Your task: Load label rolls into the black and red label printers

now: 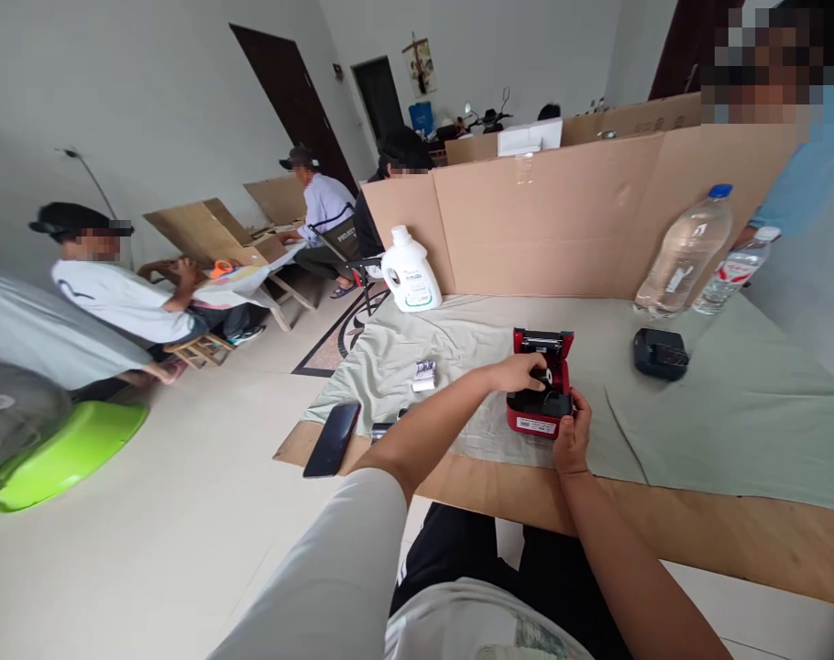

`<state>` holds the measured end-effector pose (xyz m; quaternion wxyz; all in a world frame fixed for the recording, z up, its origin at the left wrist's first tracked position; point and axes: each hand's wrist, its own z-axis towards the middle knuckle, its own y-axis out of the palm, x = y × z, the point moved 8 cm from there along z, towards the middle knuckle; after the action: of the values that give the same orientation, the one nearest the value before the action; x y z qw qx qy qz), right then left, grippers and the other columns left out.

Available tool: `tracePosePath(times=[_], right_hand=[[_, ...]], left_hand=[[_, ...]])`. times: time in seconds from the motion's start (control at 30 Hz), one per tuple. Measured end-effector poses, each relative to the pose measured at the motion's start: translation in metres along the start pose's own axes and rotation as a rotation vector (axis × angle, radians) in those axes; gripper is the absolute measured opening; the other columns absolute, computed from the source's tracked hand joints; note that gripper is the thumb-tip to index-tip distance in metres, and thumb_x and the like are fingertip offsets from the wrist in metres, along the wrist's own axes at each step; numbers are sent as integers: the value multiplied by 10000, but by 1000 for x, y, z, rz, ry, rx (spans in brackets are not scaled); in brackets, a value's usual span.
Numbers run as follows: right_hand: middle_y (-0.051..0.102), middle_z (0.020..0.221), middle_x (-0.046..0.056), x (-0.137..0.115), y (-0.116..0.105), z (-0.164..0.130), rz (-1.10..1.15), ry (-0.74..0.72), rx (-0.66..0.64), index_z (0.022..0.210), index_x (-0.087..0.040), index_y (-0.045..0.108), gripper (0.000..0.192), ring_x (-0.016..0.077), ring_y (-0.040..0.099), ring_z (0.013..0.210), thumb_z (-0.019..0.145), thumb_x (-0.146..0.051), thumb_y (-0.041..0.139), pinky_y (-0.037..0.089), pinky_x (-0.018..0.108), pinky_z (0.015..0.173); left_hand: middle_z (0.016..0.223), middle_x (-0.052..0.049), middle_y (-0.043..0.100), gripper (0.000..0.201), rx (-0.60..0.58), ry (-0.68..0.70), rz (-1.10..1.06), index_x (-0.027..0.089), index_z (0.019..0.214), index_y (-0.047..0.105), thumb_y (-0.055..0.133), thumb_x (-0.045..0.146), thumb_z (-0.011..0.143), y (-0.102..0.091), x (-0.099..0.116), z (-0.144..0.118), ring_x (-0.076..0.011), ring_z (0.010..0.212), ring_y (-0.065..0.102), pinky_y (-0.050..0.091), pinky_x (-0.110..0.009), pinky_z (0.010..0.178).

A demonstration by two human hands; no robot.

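A small red and black label printer (535,417) sits on the cloth in front of me, its lid (543,343) tipped up. My left hand (520,374) reaches into its open bay, fingers pinched on a small white paper roll (547,377); the fingers partly hide the roll. My right hand (574,433) grips the printer's right side near the front corner. Left of the printer lies a small printed packet (424,374) with a white end. Small dark cylindrical things (381,431) lie partly behind my left forearm.
A phone (332,440) lies at the table's left edge. A black device (660,354) is to the right. Behind stand a white jug (411,273), a large bottle (684,252), a smaller bottle (735,273) and a cardboard screen (541,220). Other people sit left; one stands right.
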<state>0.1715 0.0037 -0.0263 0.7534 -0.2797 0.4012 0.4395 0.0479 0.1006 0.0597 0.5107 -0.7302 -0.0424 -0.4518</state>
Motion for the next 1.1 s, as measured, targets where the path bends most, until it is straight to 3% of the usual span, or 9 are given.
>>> tracePosePath(times=[0.07, 0.13, 0.27, 0.43, 0.53, 0.7, 0.83, 1.0, 1.1], right_hand=[[451, 1295, 165, 0, 0, 0, -6, 1, 1, 1308, -154, 398, 609, 280, 466, 1187, 872, -571, 311, 404, 492, 968], [457, 1288, 163, -1, 0, 0, -24, 7, 3, 1306, -154, 402, 615, 278, 467, 1184, 871, -579, 305, 403, 485, 972], [470, 1269, 175, -2, -1, 1, -51, 12, 16, 1290, -134, 423, 634, 291, 467, 1177, 861, -592, 328, 396, 492, 974], [476, 1266, 167, -3, -2, 1, -43, -2, 28, 1282, -157, 431, 590, 300, 454, 1196, 855, -561, 383, 359, 525, 1003], [475, 1262, 167, -1, -1, 2, -56, 5, 24, 1282, -153, 426, 606, 298, 456, 1191, 848, -573, 375, 365, 523, 998], [482, 1257, 161, 1, -2, 1, -62, 7, 31, 1276, -156, 431, 597, 286, 470, 1171, 846, -568, 389, 375, 514, 991], [480, 1267, 152, 3, -2, 1, -44, 23, 15, 1283, -167, 433, 580, 279, 473, 1165, 848, -550, 415, 376, 511, 988], [474, 1269, 156, 7, -1, 0, -13, 30, 15, 1294, -162, 428, 587, 272, 483, 1151, 847, -543, 423, 416, 477, 953], [476, 1272, 152, 7, 0, -1, -37, 16, 19, 1298, -166, 423, 573, 266, 483, 1157, 853, -527, 422, 416, 472, 957]], left_hand=[[998, -54, 677, 396, -72, 11, -182, 187, 985, 664, 739, 308, 615, -22, -13, -28, -248, 920, 615, 471, -361, 862], [879, -49, 691, 371, -111, -106, -304, 191, 896, 709, 777, 329, 558, -46, -40, -59, -257, 838, 635, 496, -387, 822], [728, -52, 682, 300, 37, -442, -402, 203, 748, 719, 808, 253, 466, -90, -113, -124, -259, 720, 645, 536, -400, 703], [648, -66, 658, 193, 246, -792, -332, 184, 679, 698, 764, 232, 504, -116, -189, -188, -274, 735, 641, 514, -459, 733], [645, -79, 654, 202, 214, -887, -110, 174, 619, 674, 784, 207, 453, -120, -211, -205, -303, 791, 623, 486, -483, 765], [783, -118, 663, 177, 188, -835, 124, 159, 601, 636, 772, 214, 503, -110, -209, -207, -368, 972, 589, 418, -510, 881], [1094, -131, 621, 297, 183, -775, 260, 178, 859, 662, 708, 151, 566, -99, -188, -205, -359, 1167, 482, 354, -504, 975], [1118, -71, 606, 437, -224, -547, 592, 221, 1047, 610, 659, 159, 617, -58, -158, -197, -270, 1092, 531, 430, -336, 903], [1060, -87, 622, 360, -264, -498, 739, 201, 996, 613, 646, 197, 637, -45, -153, -192, -281, 1051, 546, 438, -331, 863]])
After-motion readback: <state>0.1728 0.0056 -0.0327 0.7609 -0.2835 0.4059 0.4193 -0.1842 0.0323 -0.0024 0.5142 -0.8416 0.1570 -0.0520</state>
